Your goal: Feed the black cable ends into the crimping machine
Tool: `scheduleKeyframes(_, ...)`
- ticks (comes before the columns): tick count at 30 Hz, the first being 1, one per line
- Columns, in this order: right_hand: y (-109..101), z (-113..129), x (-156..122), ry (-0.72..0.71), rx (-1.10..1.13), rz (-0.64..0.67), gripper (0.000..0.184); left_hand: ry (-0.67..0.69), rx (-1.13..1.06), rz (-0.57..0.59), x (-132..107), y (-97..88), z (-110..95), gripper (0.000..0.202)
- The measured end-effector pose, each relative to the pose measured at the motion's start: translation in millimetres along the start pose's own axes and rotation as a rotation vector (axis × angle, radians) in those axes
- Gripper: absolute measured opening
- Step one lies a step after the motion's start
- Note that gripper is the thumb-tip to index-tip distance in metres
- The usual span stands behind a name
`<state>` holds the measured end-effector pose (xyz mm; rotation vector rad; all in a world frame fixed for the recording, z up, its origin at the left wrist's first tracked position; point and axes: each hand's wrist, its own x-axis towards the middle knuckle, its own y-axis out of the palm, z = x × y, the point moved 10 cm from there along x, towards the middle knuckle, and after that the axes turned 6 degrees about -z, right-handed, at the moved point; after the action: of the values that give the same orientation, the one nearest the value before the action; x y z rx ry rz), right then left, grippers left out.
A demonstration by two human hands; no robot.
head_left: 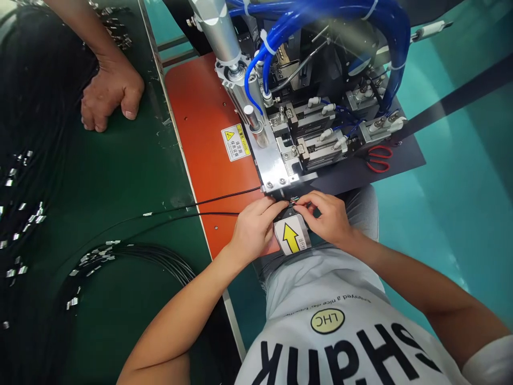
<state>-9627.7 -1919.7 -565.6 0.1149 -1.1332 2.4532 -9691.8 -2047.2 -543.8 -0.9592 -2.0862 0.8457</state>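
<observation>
My left hand (pixel 256 222) is closed in a pinch on a thin black cable (pixel 218 213), which runs in from the left and passes beneath my fingers. Close in front of it, my right hand (pixel 325 215) pinches the tip of that cable, where a small shiny piece (pixel 293 201) shows between the fingertips; its exact kind is too small to make out. Both hands are at the front edge of a metal machine (pixel 276 166). A second black cable (pixel 230 193) leads to the machine's metal block. Below my fingers sits a plate with a yellow arrow (pixel 292 237).
Blue air hoses (pixel 276 37) arch over the machine on its orange base (pixel 192 139). Red-handled scissors (pixel 379 159) lie at right. On the green table (pixel 132 176) are bundled black cables (pixel 160 251) with silver tags. Another person's hand (pixel 114 93) rests at upper left.
</observation>
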Motion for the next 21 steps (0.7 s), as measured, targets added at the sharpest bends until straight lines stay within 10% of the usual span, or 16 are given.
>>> scheduleKeyframes(11, -7, 26, 12, -0.143, -0.266, 0.097, 0.024, -0.034, 0.041, 0.012, 1, 1.7, -1, 0.031)
scheduleKeyframes(21, 27, -36, -3, 0.383, 0.403, 0.188, 0.018, 0.01, 0.288, -0.058, -5, -4.1, -8, 0.028)
